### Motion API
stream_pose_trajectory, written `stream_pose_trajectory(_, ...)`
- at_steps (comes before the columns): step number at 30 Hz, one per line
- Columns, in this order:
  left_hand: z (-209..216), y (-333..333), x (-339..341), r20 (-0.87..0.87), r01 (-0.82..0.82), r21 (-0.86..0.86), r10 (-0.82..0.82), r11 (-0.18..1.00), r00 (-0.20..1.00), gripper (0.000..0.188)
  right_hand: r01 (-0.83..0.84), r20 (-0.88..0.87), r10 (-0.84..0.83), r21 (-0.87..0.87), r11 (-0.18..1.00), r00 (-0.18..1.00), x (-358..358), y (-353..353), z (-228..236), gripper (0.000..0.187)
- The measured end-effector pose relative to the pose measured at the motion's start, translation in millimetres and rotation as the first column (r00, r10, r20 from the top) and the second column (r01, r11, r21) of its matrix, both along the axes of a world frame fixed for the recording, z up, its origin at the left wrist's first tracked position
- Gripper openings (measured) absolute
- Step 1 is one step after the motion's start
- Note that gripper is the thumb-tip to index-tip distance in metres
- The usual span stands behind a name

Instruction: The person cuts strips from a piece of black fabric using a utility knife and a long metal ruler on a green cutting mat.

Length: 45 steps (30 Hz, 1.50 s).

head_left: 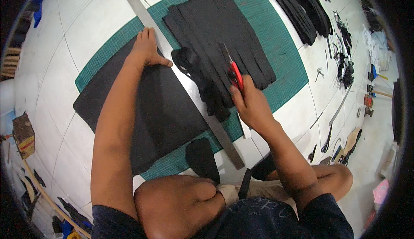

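My left hand presses on a long metal ruler, its thumb spread away from the fingers. The ruler lies slantwise along the edge of a black fabric sheet on a green cutting mat. My right hand is closed round a red utility knife. Its blade points away from me, over several overlapping black fabric strips. A crumpled black strip lies between the ruler and these strips. I cannot tell whether the blade touches the fabric.
More black fabric lies on the white tiled floor at the far right. Dark scraps and small scissors lie nearer on the right. At the left stand a worn box and a long wooden stick. My bent legs border the mat's near edge.
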State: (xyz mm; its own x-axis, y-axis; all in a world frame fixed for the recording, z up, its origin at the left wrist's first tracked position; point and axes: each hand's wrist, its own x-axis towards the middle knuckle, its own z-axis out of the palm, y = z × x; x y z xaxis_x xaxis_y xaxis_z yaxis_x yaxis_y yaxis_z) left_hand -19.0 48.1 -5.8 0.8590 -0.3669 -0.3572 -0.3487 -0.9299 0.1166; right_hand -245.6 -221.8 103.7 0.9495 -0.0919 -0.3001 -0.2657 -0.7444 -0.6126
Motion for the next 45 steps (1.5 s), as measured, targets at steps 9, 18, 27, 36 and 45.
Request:
stream_pose_trajectory(9,25.2,-13.6,-62.2,0.018,0.136,-0.345,-0.138,0.929,0.990,0.138,0.222,-0.061,-0.214,0.211,0.952,0.975,-70.1,-34.8,-47.4,0.026)
stream_pose_trajectory(18,17.2,-19.9,-27.5,-0.010,0.011,-0.533,-0.019,0.846,1.000,0.061,0.223,-0.125,-0.199,0.234,0.946,0.972,-80.1,-29.7,-58.1,0.028)
stream_pose_trajectory(27,9.5,-26.6,8.0,-0.500,-0.565,-0.668,0.270,0.484,0.823,0.072,0.201,-0.101,-0.185,0.188,0.961,0.978,-97.8,-39.7,-89.0,0.024)
stream_pose_trajectory(36,-19.3,-26.2,18.8,0.028,-0.167,-0.620,0.234,0.767,0.972,0.070,0.192,-0.153,-0.160,0.221,0.956,0.975,-93.2,-19.7,-72.9,0.025)
stream_pose_trajectory(45,-10.0,-27.5,39.9,-0.469,-0.655,-0.672,0.487,0.345,0.737,0.093,0.124,-0.253,-0.070,0.207,0.970,0.965,-100.1,-6.6,-63.9,0.027)
